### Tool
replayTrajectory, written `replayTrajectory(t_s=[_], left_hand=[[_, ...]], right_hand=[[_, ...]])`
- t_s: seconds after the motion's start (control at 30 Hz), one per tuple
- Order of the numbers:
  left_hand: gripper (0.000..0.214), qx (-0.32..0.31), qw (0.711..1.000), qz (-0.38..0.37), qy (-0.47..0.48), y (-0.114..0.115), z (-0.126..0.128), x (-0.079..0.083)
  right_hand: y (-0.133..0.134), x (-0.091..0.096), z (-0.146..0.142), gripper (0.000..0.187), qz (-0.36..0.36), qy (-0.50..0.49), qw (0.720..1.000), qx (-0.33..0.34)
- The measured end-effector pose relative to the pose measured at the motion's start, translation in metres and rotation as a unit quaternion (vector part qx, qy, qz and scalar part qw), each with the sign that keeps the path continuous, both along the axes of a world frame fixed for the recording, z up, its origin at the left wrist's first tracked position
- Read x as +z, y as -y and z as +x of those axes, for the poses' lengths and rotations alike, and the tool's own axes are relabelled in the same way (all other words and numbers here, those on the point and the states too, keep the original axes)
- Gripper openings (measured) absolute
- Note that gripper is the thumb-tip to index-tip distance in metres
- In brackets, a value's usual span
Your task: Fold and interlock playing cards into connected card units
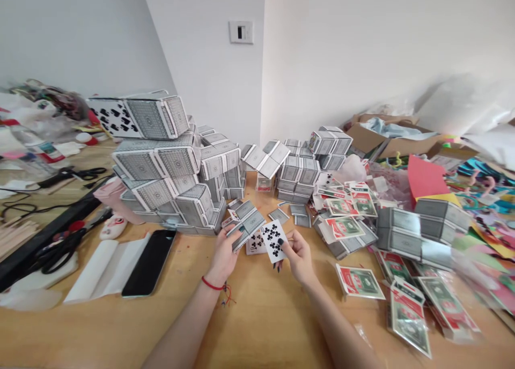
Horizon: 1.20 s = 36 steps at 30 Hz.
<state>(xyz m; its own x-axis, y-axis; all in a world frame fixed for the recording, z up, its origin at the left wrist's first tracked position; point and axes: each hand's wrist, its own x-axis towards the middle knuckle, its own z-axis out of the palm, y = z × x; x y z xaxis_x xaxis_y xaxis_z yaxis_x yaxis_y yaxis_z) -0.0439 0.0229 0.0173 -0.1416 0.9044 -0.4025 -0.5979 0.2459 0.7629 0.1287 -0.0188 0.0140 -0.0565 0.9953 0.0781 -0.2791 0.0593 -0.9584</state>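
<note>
My left hand [225,259] is closed on a block of folded playing cards [250,218], its grey patterned backs facing up. Between the thumb and fingers of my right hand [301,259] is a ten of clubs playing card [272,243], face up and close beside the block. Partly covered by the ten, a face-up clubs card [254,244] lies on the table. Just beyond my hands are a grey-backed card [278,215] and some folded cards [301,218]. Tall stacks of card blocks [159,162] stand at the left, and further card blocks [298,170] stand at the back.
A black phone [149,263] and scissors [66,245] lie at the left. Red and green card boxes [360,282] are strewn across the right. More joined card blocks [410,232] lie there, near coloured paper [428,178] and an open cardboard box [392,138].
</note>
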Motion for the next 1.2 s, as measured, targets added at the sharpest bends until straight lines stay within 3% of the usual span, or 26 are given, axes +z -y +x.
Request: replayTrajectory(t_s=[0.33, 0.63, 0.87, 1.2], left_hand=[[0.031, -0.009, 1.0, 0.022, -0.01, -0.001, -0.001, -0.003], [0.032, -0.015, 0.983, 0.101, -0.152, 0.002, 0.001, -0.003], [0.054, -0.032, 0.965, 0.178, -0.189, 0.002, -0.001, 0.0], [0.054, -0.074, 0.96, 0.175, -0.203, 0.004, -0.001, 0.005]], right_hand=[[-0.001, -0.002, -0.001, 0.027, -0.01, 0.001, 1.0, -0.008], [-0.004, -0.007, -0.01, 0.035, -0.061, 0.062, 0.994, 0.067], [-0.007, -0.012, -0.005, 0.038, -0.098, 0.107, 0.987, 0.074], [-0.011, -0.011, 0.004, 0.032, -0.101, 0.147, 0.979, 0.099]])
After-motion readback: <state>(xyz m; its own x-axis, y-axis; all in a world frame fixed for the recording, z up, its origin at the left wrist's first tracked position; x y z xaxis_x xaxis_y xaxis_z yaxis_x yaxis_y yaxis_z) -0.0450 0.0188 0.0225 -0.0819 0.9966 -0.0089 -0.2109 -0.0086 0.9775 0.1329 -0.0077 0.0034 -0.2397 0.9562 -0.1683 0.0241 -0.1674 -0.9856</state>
